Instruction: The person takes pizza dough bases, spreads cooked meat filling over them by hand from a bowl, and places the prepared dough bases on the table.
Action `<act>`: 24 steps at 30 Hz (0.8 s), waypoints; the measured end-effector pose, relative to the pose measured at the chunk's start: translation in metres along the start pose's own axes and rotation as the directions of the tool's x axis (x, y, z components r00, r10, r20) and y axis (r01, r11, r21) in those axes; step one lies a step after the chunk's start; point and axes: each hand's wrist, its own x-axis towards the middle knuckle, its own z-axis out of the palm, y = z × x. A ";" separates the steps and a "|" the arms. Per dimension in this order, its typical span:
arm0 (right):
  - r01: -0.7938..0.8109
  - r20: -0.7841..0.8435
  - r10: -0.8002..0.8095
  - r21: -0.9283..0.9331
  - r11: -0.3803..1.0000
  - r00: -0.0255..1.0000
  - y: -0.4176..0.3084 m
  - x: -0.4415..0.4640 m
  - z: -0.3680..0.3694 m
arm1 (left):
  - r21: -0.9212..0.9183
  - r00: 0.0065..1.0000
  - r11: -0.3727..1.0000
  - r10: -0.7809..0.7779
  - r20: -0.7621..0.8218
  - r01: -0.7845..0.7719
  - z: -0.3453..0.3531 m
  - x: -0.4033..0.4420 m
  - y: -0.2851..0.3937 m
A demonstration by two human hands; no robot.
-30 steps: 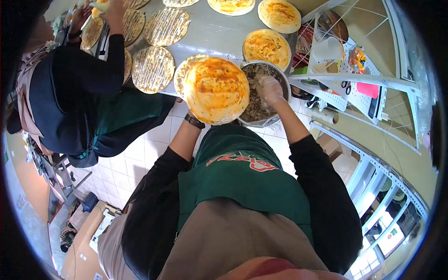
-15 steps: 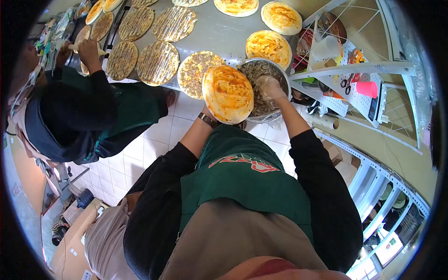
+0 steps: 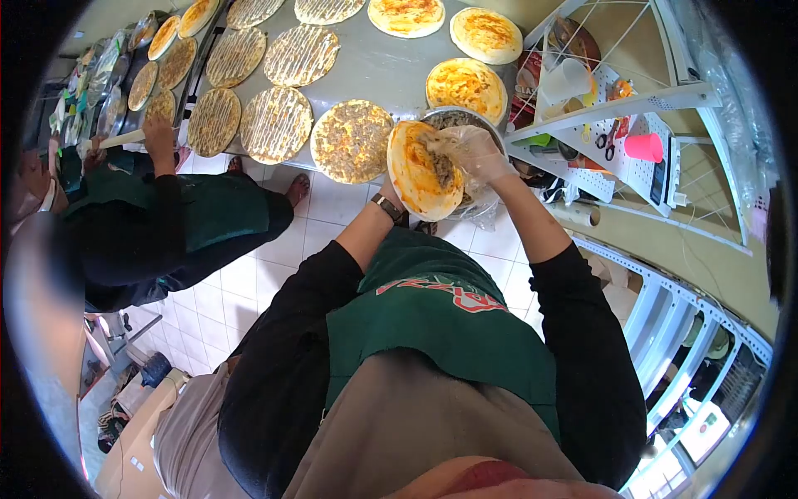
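Note:
My left hand (image 3: 389, 193), mostly hidden behind a sauced flatbread (image 3: 411, 176), holds it tilted beside the bowl. My right hand (image 3: 482, 154), in a clear plastic glove, is closed against the bread's face, where some brown ground filling (image 3: 443, 170) lies. Behind and below both hands is a metal bowl (image 3: 502, 138) with more brown filling. A flatbread topped with filling (image 3: 352, 141) lies on the table just left of the held one. Another sauced flatbread (image 3: 466, 88) rests beyond the bowl.
Drizzled flatbreads (image 3: 277, 125) cover the left part of the metal table (image 3: 374, 71). A co-worker (image 3: 191, 216) stands at the left, hands over that side. A wire-braced rack (image 3: 615, 116) with a pink cup (image 3: 644, 147) and scissors is at the right. A white slatted frame (image 3: 665, 308) stands lower right.
My right hand has come up out of the bowl to the held bread, and filling now shows on it. The bread has moved right and tilted toward that hand. The co-worker's arms have moved.

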 end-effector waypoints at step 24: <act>0.053 -0.295 -0.242 -0.529 0.847 0.924 0.009 -0.067 0.051 | 0.040 0.992 0.991 0.127 -0.027 -0.126 0.033 -0.018 0.006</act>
